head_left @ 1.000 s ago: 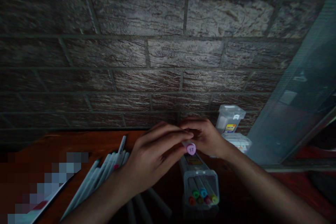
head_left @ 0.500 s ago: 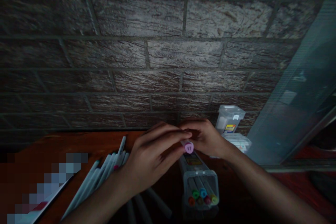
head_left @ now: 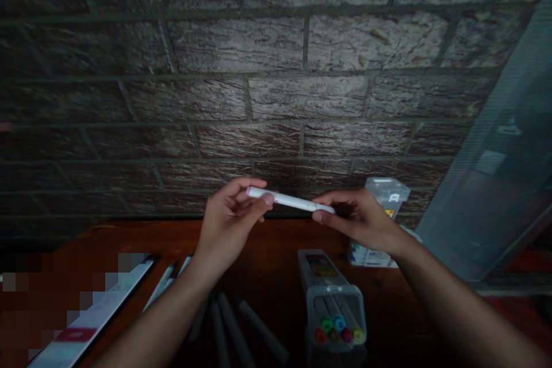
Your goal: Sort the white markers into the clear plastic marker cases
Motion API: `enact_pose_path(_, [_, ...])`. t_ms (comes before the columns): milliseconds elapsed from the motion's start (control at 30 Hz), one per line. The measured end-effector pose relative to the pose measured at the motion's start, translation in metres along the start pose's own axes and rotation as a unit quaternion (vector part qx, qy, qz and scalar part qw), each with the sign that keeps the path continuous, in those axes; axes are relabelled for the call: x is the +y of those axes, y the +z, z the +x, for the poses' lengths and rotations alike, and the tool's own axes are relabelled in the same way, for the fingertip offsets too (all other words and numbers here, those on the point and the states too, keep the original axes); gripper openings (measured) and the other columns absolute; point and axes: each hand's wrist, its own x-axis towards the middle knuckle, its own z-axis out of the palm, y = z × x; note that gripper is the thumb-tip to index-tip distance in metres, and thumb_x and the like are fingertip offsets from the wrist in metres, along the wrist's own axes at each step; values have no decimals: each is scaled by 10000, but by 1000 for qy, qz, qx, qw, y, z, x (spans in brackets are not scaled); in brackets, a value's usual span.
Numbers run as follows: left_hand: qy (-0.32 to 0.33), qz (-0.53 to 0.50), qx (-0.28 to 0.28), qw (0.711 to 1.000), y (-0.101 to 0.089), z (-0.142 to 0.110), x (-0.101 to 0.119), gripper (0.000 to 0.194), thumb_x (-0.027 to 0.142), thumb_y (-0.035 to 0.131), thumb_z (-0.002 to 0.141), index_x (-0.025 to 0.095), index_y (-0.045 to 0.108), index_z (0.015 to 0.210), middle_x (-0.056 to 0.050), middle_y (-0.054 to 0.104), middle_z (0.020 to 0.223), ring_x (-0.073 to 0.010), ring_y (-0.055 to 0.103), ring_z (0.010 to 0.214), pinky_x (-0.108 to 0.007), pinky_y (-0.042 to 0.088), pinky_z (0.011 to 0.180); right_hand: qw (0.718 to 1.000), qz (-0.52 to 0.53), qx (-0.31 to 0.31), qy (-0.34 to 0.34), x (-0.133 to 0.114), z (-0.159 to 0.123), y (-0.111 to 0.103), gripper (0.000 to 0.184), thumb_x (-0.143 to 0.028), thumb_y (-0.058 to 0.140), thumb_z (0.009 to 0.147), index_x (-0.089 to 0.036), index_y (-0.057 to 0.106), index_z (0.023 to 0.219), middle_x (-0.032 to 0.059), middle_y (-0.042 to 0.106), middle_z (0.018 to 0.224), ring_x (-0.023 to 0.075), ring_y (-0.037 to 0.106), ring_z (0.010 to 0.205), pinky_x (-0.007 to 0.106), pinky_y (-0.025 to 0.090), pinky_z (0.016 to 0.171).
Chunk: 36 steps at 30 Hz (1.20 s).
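Head view: our left hand (head_left: 230,215) pinches marker (head_left: 291,201) near pink end, right hand (head_left: 364,215) grips other end; best keep barrel level, pinch light, fingertips off label print.

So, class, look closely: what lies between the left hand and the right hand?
A white marker, spanning from the left hand to the right hand, seen in the head view.

Markers either side of the table
Loose markers (head_left: 264,330) lie left of the open case (head_left: 336,313); upright container (head_left: 386,192) stands behind it, to the right.
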Motion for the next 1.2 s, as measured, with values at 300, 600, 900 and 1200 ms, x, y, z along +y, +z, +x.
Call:
enact_pose_path(300, [-3,25,-60,998,0,-2,-8,276,272,852,830,183,741,1067,-9,804,876,-119,710,723,-200,552,676,976,188,102,34,-3,6,-10,205,-279,933,745,-212,834,912,-4,754,671,91,621,540,181,497,505])
enact_pose_path(600, [110,282,-218,928,9,-14,-27,133,226,711,965,244,757,1088,13,812,990,-168,748,862,-264,535,746,991,86,86,-52,-28,-6,8,155,-202,877,812,-216,808,949,6,786,810,130,689,685,222,544,622])
enact_pose_path(900, [225,264,-196,917,11,-17,-21,101,212,680,989,183,771,1020,-32,803,928,-181,742,801,-288,566,726,982,-73,18,-174,-59,-17,18,154,-179,805,901,-172,800,1055,42,729,881,140,681,758,246,524,635])
enact_pose_path(1200, [192,246,-282,907,11,-16,-17,242,146,579,1039,228,740,1200,-38,769,1076,-169,729,963,-291,578,852,987,-7,-45,-152,-57,-16,11,219,-149,784,921,-222,808,1126,59,779,1017,167,729,883,267,581,731])
